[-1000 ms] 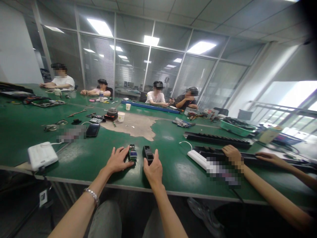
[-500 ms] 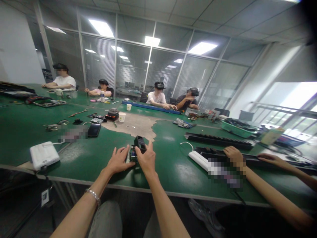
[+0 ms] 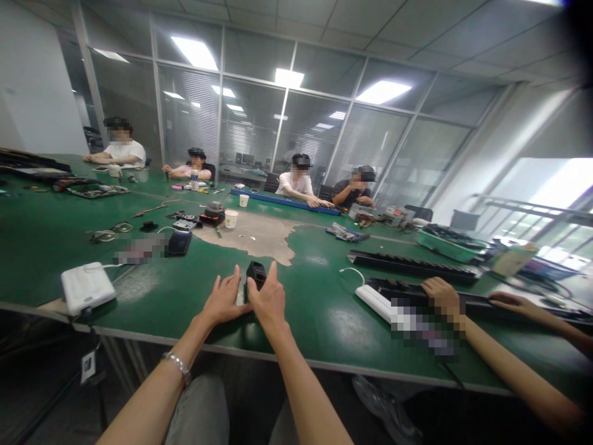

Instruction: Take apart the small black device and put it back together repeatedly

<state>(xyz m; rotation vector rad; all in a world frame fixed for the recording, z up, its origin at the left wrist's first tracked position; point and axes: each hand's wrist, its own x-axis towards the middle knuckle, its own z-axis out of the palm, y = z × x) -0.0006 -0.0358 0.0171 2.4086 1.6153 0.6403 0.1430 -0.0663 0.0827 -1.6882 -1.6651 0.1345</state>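
Note:
Near the front edge of the green table (image 3: 185,284), a small black box-shaped device (image 3: 256,270) stands between my two hands, its top showing open recesses. My right hand (image 3: 269,298) is closed round it, thumb on the near side; the fingers behind it are partly hidden. To its left is my left hand (image 3: 225,301), fingers stretched up and apart, thumb reaching towards the base of the device. A pale strip shows beside the left fingers; what it belongs to is hidden.
A white box-shaped unit (image 3: 88,287) and a dark phone (image 3: 180,243) lie to the left. Paper cups (image 3: 231,219) stand further back. On the right are a white power strip (image 3: 377,304), long black rails (image 3: 412,266) and a co-worker's hands (image 3: 442,298). Several people sit across the table.
The black device has turned and sits lower and more upright between my hands; the green and blue part of it seen before is now covered. My right hand has shifted slightly left.

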